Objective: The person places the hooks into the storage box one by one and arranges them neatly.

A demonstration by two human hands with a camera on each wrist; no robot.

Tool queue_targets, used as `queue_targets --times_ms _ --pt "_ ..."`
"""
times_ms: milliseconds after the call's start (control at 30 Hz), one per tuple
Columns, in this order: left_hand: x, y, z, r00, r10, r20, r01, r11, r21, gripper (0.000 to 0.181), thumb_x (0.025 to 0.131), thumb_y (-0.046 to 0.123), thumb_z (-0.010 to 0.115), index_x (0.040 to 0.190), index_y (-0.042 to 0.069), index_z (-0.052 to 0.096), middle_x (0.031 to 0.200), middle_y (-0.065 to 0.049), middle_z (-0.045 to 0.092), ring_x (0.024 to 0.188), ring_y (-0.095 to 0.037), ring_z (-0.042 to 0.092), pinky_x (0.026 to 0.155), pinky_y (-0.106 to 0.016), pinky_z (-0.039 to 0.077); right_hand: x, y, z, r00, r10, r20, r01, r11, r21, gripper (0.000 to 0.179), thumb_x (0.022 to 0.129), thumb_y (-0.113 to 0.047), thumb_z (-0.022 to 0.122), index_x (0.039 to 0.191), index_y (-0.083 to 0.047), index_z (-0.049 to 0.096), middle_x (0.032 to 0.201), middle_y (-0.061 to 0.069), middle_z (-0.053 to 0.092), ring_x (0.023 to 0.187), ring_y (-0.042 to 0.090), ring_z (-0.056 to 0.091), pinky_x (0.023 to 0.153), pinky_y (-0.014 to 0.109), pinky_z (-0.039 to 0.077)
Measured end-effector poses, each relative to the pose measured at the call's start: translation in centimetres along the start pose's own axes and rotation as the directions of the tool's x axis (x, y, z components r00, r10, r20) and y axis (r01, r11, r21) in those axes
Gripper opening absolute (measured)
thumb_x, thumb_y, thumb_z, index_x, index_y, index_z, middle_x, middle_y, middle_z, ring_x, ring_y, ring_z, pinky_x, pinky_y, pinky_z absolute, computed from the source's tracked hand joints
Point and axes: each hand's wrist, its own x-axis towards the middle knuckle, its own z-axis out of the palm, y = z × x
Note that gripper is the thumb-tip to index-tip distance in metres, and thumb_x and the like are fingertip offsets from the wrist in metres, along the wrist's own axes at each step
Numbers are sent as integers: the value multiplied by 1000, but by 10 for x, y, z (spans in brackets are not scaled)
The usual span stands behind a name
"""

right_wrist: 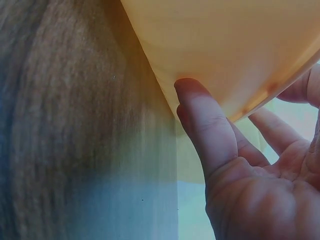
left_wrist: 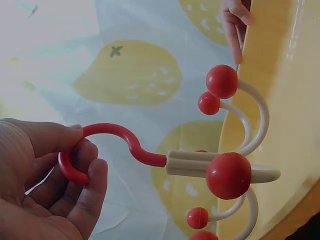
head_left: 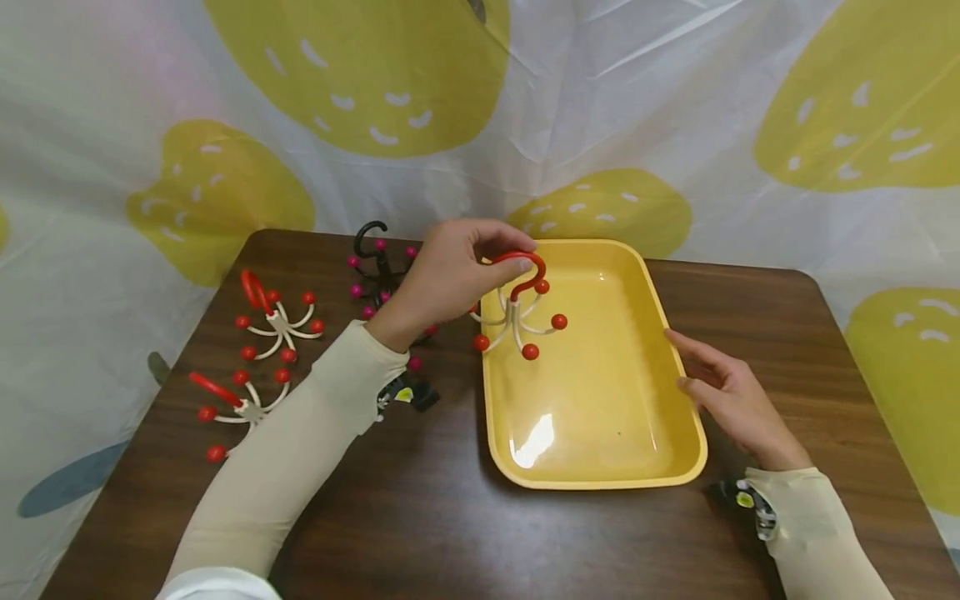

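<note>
My left hand pinches the red hook of a white hanger whose curved arms end in red balls. The hanger hangs upright over the left side of a yellow tray. In the left wrist view, thumb and fingers grip the hook of this hanger, and its arms spread in front of the tray. My right hand touches the tray's right side with fairly straight fingers. The right wrist view shows a fingertip of that hand against the outer wall of the tray.
On the brown table, left of the tray, lie two similar hangers with red hooks, one farther back and one nearer, partly behind my sleeve. A black hanger with pink balls lies behind my left wrist. A fruit-patterned curtain hangs behind.
</note>
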Motion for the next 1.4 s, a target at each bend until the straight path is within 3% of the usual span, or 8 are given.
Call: queue_targets --times_ms 133,433,767,933,1133,1400 --pt "12 -4 10 1000 2 3 -2 1000 29 17 94 20 82 110 15 83 102 3 81 91 -8 72 81 -26 56 0 0 0 1000 4 7 -4 1000 -1 59 106 -4 58 163 -12 43 146 2 59 103 0 70 71 29 64" --pt "41 -6 36 999 -2 45 1 999 35 19 95 19 81 113 13 82 108 0 81 92 -10 73 84 -22 57 -2 1 -1 1000 1 -5 -1 1000 -14 59 106 -5 59 162 -13 44 140 -12 60 98 3 70 65 29 63" --pt "67 -17 62 997 -74 8 74 997 6 19 94 19 82 112 14 83 107 0 81 93 -9 72 82 -20 55 -1 1 4 1000 7 -10 -7 1000 -18 59 105 -4 59 162 -12 45 143 5 61 87 10 67 60 27 58" --pt "79 -22 78 994 -104 -29 102 993 -53 18 92 16 84 110 13 84 105 -3 82 93 -10 74 78 -19 56 -2 0 5 1000 1 -15 -1 1000 19 59 105 -2 59 161 -10 45 138 -6 62 90 9 68 60 27 58" --pt "91 -27 94 987 -160 -16 156 977 -143 24 93 17 83 117 14 82 113 -1 81 99 -8 75 81 -17 58 -4 2 6 1000 -31 -4 31 997 64 58 104 1 58 160 -6 45 138 -14 63 94 7 69 60 27 59" --pt "101 -39 112 976 -216 -20 203 944 -260 30 95 16 82 123 7 78 117 -3 80 103 -11 75 84 -16 58 -1 0 9 1000 -12 -5 12 999 44 58 104 -1 58 161 -10 46 145 4 60 89 10 66 58 27 56"
